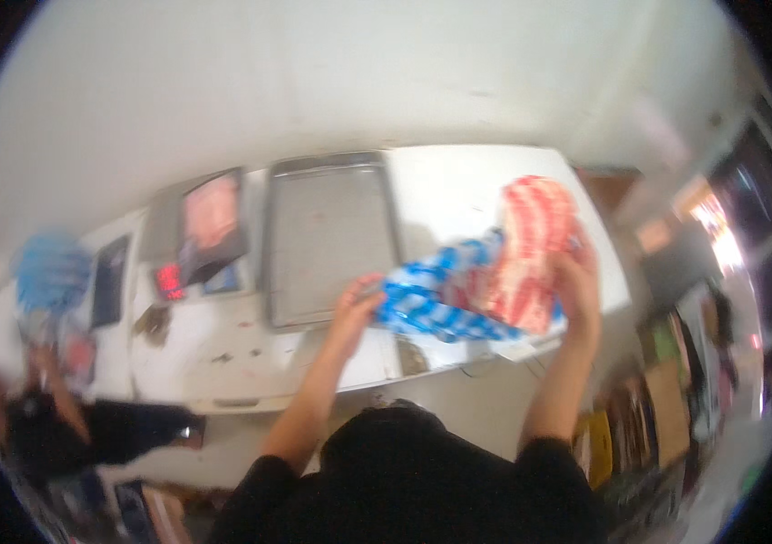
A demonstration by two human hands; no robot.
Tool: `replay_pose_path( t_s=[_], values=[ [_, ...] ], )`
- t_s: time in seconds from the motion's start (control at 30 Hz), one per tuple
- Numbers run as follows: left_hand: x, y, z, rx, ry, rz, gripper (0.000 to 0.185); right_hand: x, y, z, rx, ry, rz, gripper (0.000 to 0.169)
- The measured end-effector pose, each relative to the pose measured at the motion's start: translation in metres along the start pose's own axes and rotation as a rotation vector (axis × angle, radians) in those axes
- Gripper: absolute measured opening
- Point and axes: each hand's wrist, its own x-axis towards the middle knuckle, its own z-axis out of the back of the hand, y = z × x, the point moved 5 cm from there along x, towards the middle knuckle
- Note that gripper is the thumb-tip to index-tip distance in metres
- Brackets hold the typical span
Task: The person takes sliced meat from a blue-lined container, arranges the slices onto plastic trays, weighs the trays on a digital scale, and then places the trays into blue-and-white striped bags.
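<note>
My right hand (577, 282) grips the right side of a slab of raw ribs (535, 231), red with pale fatty bands. The slab stands partly out of a blue-and-white patterned plastic bag (440, 292), its lower part among the folds. At the bag's left end, my left hand (358, 302) pinches the plastic with fingers and thumb. Both hands are above the front of a white table (331, 367). Just left of the bag is a large shallow grey metal tray (331, 238). Motion blur softens the fine detail.
A scale with a red lit display (169, 281) stands left, beside a dark tray holding pink meat (212, 211). Beyond it lies a dark flat panel (111, 280). Another person's arm (59, 387) is near a blurred blue bundle (52, 272). Boxes (664, 408) crowd the lower right.
</note>
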Motion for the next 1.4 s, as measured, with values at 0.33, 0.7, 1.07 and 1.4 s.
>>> replay_pose_path(
  t_s=[0.33,0.7,1.07,1.4],
  values=[
    [-0.159,-0.034,0.158,-0.082,-0.348,-0.126,0.032,0.043,-0.030,-0.297,0.358,0.503,-0.109,0.076],
    [-0.349,-0.073,0.385,-0.357,-0.963,-0.397,0.028,0.118,-0.241,-0.675,0.356,0.814,-0.452,0.046],
    [-0.370,-0.162,0.572,0.246,-1.022,-0.523,0.012,0.133,-0.296,-0.701,-0.504,0.395,0.153,0.057],
    [-0.310,-0.172,0.547,1.238,-1.006,-0.789,0.015,0.004,-0.158,-0.603,-0.556,0.556,0.171,0.038]
  ],
)
